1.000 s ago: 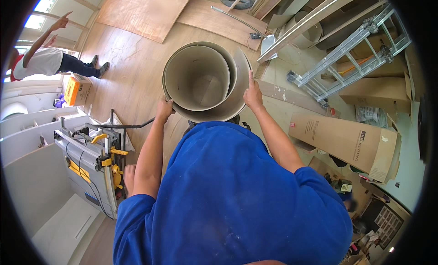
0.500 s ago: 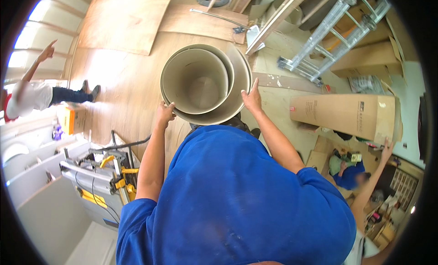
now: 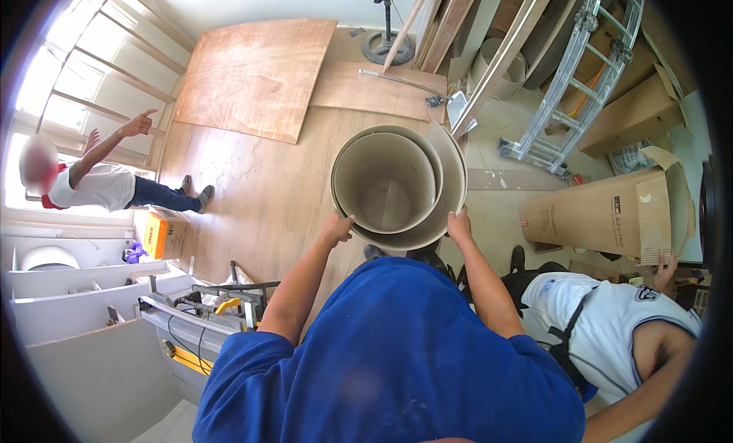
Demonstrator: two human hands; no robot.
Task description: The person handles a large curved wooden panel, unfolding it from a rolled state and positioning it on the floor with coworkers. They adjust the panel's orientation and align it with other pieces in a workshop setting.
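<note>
A large roll of stiff beige sheet stands on end in front of me, coiled in loose layers with a hollow centre. My left hand grips its outer rim at the near left, thumb over the edge and fingers on the outside. On the near right, my right hand is closed round the outer edge in the same way. The roll's lower end is hidden, so I cannot tell whether it touches the floor.
Plywood sheets lie on the wooden floor ahead. A metal ladder and a long cardboard box are at right. A co-worker in a white top is close on my right; another person points at left. A saw bench stands near left.
The roll and my hands sit lower and farther right in the picture, as the whole view has shifted. At right, the co-worker in white has come into fuller view beside me.
</note>
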